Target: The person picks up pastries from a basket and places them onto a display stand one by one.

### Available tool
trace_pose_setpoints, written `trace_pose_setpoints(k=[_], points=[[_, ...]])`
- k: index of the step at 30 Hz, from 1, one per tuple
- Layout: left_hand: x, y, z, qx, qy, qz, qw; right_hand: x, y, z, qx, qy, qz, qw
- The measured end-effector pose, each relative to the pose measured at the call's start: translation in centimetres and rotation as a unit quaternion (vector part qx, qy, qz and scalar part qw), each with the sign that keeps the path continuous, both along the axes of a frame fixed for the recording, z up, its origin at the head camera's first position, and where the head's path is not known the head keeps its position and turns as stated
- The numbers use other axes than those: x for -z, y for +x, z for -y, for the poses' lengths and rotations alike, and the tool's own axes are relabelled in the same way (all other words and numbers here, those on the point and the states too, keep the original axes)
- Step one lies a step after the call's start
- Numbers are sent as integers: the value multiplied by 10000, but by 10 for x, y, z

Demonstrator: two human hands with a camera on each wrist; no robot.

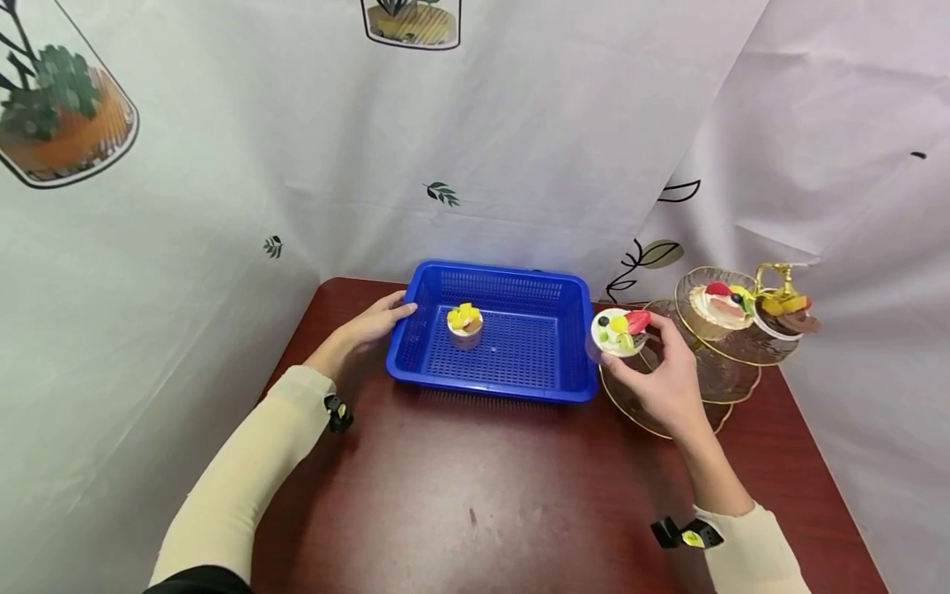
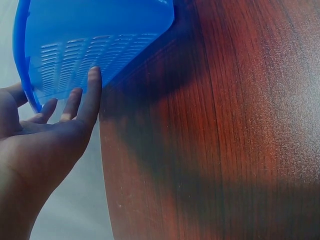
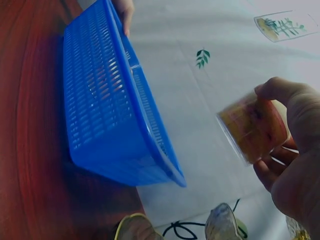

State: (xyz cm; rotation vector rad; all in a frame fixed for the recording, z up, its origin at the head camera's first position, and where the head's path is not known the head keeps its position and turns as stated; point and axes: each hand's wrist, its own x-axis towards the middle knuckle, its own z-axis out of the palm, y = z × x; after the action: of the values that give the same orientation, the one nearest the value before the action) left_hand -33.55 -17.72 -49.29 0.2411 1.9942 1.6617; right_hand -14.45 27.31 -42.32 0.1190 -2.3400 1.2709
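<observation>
My right hand (image 1: 664, 375) grips a dessert cup (image 1: 618, 332) topped with white cream, a red strawberry slice and other fruit pieces. The cup is beside the right end of a blue plastic basket (image 1: 505, 388), and in the right wrist view its clear side shows orange-brown layers. At the basket's left end, my left hand (image 1: 374, 322) holds the rim, thumb over the edge and fingers (image 2: 92, 95) along the outer wall. Inside the basket, toward the left, stands a smaller cup (image 1: 465, 328) with yellow fruit cubes on top.
A tiered glass stand (image 1: 731, 375) with gold edges is at the right. Its top plate carries a cream dessert cup (image 1: 716, 309) and a chocolate one (image 1: 783, 318). The dark red wooden table (image 1: 460, 487) meets a white printed cloth (image 1: 519, 165) behind.
</observation>
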Motion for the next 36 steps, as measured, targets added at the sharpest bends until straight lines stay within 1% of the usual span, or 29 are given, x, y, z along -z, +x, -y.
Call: trace_pose_setpoints(k=[5,10,17,25,28,31,36], points=[[0,-1,1,38,-25,-8,10000,4,12,-8,119,63,-73,9999],[-2,0,1,40,-73,-36,10000,7,23,-14,240,78,-133,9996],[-2,-1,1,98,-125,-70,9998,-1,41,-11,430,-128,-303,9985],[0,-3,0,57,-162,5,9999,11,46,-32,538,-78,-319,9980],[1,-3,0,39,-182,51,9998,12,51,-37,560,27,-343,9978],[0,-4,1,45,-160,45,9999,12,57,-41,690,147,-294,9971],[0,-4,2,53,-114,31,9999,13,64,-49,801,132,-257,9964]])
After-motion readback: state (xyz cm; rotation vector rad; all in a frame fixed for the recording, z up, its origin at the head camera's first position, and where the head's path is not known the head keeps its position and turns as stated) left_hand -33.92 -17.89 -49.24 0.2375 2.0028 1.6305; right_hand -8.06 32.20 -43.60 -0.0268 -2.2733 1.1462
